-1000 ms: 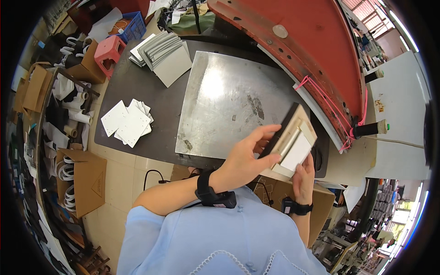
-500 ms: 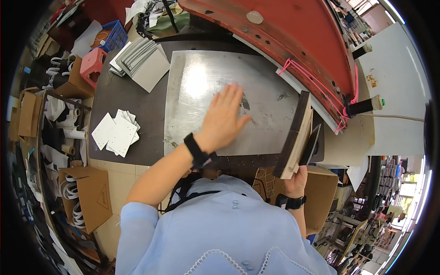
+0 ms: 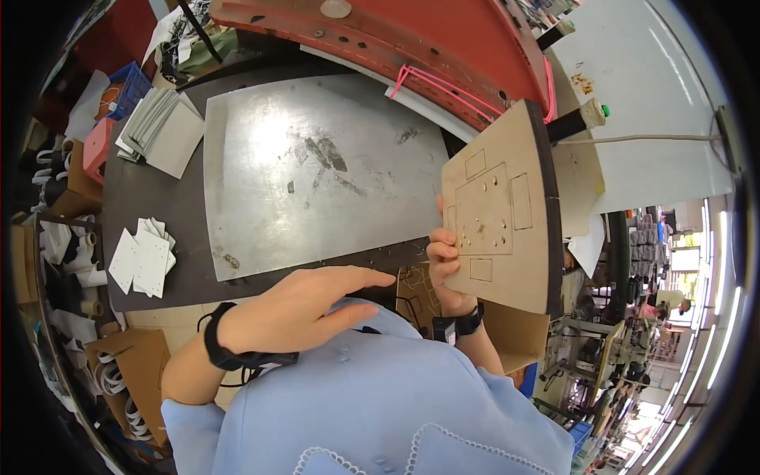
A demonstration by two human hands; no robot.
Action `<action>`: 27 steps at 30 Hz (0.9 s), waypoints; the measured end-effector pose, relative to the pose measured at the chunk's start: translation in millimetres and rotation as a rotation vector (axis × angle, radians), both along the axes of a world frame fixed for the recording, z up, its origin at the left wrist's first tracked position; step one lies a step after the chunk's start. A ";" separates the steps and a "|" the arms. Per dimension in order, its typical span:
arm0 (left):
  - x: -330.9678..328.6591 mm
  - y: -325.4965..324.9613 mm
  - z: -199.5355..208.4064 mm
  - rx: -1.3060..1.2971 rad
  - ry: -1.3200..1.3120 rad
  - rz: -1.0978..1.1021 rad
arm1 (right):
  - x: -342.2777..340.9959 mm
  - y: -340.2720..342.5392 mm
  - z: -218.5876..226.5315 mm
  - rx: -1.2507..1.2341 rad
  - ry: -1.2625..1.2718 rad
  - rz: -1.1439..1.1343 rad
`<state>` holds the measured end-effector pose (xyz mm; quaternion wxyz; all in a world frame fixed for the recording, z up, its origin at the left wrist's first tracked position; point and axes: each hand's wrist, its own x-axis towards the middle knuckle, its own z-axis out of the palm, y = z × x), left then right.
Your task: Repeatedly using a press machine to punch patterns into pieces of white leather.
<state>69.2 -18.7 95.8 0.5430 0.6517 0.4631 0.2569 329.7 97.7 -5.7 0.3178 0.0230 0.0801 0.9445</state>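
My right hand (image 3: 445, 261) grips the left edge of a wooden cutting die (image 3: 495, 229), a thick plywood board with inlaid rectangular outlines and several small shiny round bits. Tilted up, it shows its pale face, with a dark layer along its right edge. Some of the right fingers are hidden behind the board. My left hand (image 3: 297, 309) hovers in front of my body with nothing in it, its fingers stretched out. Beyond both hands a scuffed metal plate (image 3: 261, 222) lies on the dark table (image 3: 186, 269).
A red machine frame (image 3: 380, 28) with pink cord spans the far side. White punched pieces (image 3: 150, 265) and a stack of grey-white sheets (image 3: 170, 138) lie at the table's left. Cardboard boxes (image 3: 142, 364) with white rolls stand lower left; another box (image 3: 514, 336) sits below the die.
My left hand has drawn back from over the metal plate toward my body. My right hand has raised the cutting die and turned its pale face into view. The whole view has shifted.
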 end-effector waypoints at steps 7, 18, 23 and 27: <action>19.3 -1.4 12.4 0.089 -0.301 0.252 | -16.7 -11.8 12.1 0.100 -0.170 0.120; 42.2 -7.7 -20.4 0.591 -0.135 0.139 | -22.2 -21.0 -2.2 0.282 -0.344 -0.004; 50.2 3.3 -0.8 0.406 -0.354 0.461 | -19.1 -27.6 -5.3 -0.052 -0.132 0.118; 66.2 6.4 6.1 0.581 -0.263 0.537 | -21.3 -29.7 -0.6 0.000 -0.129 0.163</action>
